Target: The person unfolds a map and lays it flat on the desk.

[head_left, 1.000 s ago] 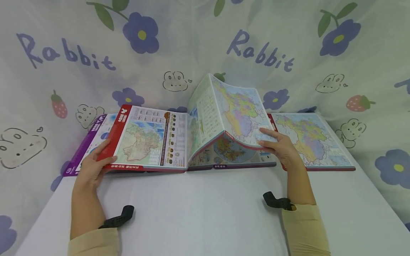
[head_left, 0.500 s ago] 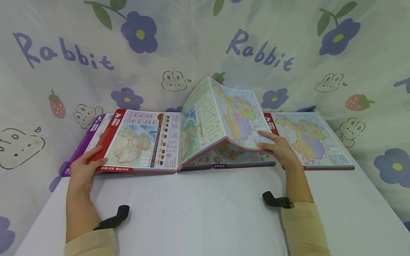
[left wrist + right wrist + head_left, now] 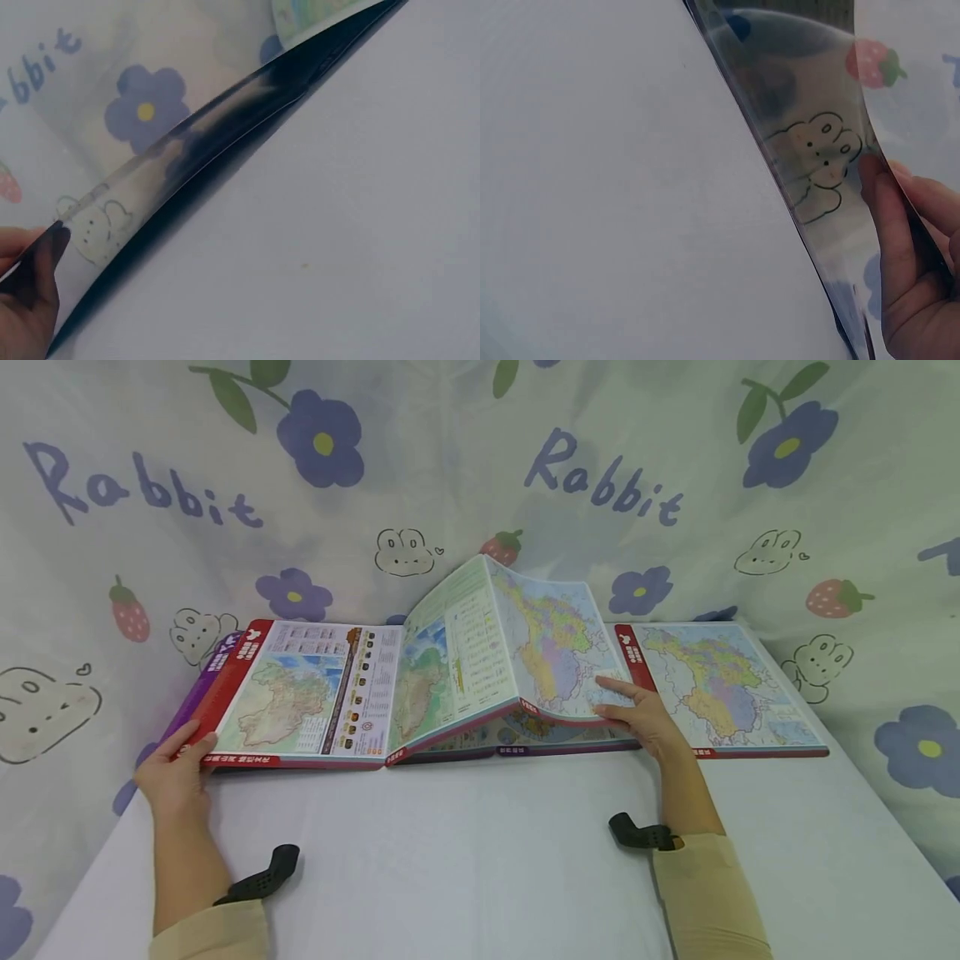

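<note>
A wide, folded red-bordered map (image 3: 288, 693) spans the left and middle of the table, its centre creased up into a ridge. My left hand (image 3: 176, 777) pinches its lower left corner, with the thumb over the printed face. At the far side of the ridge my right hand (image 3: 645, 714) pinches the lower right edge of the sloping flap (image 3: 551, 643). Both wrist views show the map's dark glossy underside: the left hand (image 3: 30, 285) and the right hand (image 3: 915, 255) each have fingers on both sides of the sheet.
Under the red-bordered map lies a purple-bordered map (image 3: 198, 681), mostly hidden. Another map panel (image 3: 712, 693) with a red border lies flat at the right. A curtain (image 3: 450, 460) with flowers and rabbits hangs behind the white table (image 3: 450, 860).
My left hand has moved left and down, drawing the map's left panel with it. The ridge has sunk lower and spread wider. The right hand has shifted slightly left and down.
</note>
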A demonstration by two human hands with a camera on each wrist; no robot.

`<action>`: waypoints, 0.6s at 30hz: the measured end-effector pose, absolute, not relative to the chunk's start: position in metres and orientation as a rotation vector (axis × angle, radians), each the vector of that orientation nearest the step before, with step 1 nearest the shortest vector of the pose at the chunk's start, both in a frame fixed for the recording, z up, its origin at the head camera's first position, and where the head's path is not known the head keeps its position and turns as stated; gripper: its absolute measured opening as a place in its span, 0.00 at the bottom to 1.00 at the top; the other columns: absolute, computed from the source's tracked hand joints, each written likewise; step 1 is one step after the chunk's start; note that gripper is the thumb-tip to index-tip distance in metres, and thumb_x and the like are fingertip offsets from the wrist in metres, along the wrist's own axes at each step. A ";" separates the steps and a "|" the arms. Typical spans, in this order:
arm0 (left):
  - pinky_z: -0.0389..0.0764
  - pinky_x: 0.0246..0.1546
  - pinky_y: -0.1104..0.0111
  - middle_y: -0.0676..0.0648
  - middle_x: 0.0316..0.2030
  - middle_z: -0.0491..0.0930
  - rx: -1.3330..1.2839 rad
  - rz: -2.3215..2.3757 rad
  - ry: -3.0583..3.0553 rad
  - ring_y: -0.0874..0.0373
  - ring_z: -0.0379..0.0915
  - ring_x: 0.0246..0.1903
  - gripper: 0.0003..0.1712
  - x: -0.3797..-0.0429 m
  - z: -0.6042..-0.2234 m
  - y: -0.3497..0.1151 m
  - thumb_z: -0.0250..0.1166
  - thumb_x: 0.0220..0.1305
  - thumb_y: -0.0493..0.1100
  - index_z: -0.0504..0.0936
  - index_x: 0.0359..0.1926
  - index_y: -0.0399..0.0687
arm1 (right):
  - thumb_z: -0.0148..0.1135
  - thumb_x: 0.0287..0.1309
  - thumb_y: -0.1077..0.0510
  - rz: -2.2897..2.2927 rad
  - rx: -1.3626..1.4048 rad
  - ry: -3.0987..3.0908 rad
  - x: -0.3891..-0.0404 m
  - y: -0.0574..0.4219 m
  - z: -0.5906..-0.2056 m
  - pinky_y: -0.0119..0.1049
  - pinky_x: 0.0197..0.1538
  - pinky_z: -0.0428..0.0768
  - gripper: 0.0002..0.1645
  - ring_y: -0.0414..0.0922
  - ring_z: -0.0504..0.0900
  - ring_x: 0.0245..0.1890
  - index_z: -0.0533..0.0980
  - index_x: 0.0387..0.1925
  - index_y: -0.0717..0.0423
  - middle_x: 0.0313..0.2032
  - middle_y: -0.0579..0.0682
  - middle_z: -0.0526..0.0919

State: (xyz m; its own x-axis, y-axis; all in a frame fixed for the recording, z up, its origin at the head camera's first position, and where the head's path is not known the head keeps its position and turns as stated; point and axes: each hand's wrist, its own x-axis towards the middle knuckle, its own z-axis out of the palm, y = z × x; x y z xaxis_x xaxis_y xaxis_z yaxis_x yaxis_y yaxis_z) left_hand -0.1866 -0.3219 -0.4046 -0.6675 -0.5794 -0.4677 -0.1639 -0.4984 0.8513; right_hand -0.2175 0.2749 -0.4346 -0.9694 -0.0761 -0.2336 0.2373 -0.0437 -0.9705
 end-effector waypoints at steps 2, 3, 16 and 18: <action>0.80 0.26 0.78 0.64 0.70 0.48 1.126 -2.238 -1.410 0.65 0.51 0.65 0.33 -0.185 -0.404 -0.324 0.74 0.45 0.32 0.80 0.54 0.58 | 0.67 0.54 0.63 -2.110 0.173 2.012 -0.217 0.275 -0.436 0.30 0.46 0.81 0.39 0.36 0.83 0.39 0.63 0.67 0.57 0.63 0.57 0.65; 0.80 0.27 0.78 0.64 0.69 0.48 1.136 -2.239 -1.422 0.65 0.51 0.65 0.33 -0.184 -0.404 -0.326 0.75 0.45 0.33 0.80 0.55 0.59 | 0.67 0.54 0.63 -2.100 0.184 2.025 -0.216 0.275 -0.437 0.30 0.45 0.81 0.39 0.36 0.83 0.38 0.64 0.67 0.57 0.64 0.57 0.64; 0.68 0.52 0.74 0.66 0.70 0.44 1.119 -2.286 -1.389 0.65 0.41 0.69 0.40 -0.178 -0.412 -0.338 0.71 0.47 0.28 0.75 0.58 0.69 | 0.68 0.52 0.63 -2.015 0.213 2.130 -0.211 0.278 -0.454 0.27 0.40 0.82 0.39 0.35 0.85 0.33 0.65 0.66 0.61 0.36 0.39 0.84; 0.67 0.53 0.75 0.65 0.69 0.48 1.104 -2.287 -1.279 0.65 0.46 0.67 0.40 -0.180 -0.414 -0.339 0.70 0.47 0.27 0.76 0.58 0.66 | 0.68 0.53 0.64 -2.003 0.218 2.148 -0.211 0.278 -0.454 0.27 0.40 0.82 0.38 0.35 0.85 0.34 0.65 0.65 0.61 0.39 0.42 0.83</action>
State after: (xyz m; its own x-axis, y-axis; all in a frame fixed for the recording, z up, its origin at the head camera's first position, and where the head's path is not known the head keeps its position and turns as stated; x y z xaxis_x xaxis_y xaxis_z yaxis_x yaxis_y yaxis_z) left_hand -0.1796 -0.3388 -0.4144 -0.6611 -0.5775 -0.4791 -0.1058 -0.5604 0.8214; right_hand -0.2107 0.2779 -0.4545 -0.9700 -0.0260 -0.2418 0.2394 0.0728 -0.9682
